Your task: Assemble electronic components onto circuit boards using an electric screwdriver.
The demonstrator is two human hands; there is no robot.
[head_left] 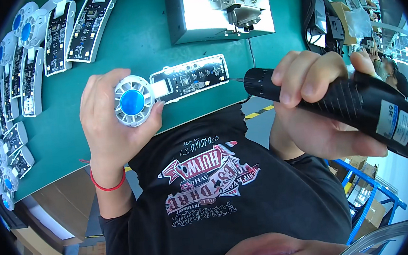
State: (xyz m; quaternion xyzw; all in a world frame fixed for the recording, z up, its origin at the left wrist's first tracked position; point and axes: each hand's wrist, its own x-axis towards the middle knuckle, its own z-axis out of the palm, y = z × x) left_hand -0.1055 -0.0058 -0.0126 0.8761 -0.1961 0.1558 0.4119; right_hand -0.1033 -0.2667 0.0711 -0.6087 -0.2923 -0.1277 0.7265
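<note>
My left hand [116, 105] grips the round end of a white handheld fan [121, 116], thumb and fingers on either side of its grille with the blue round centre. The fan's handle lies open, showing a black circuit board [195, 79] and a white block near the head. In my right hand [311, 95] is a black electric screwdriver [341, 100], held nearly level. Its thin bit points left, with the tip at the far right end of the handle; whether it touches a screw cannot be made out.
Several more fan bodies with exposed boards [58, 38] line the left side of the green table [144, 36]. A white metal box with a bracket [219, 13] stands at the back. Black devices and cables [322, 20] lie at the back right. Blue shelving [371, 186] holds cartons below right.
</note>
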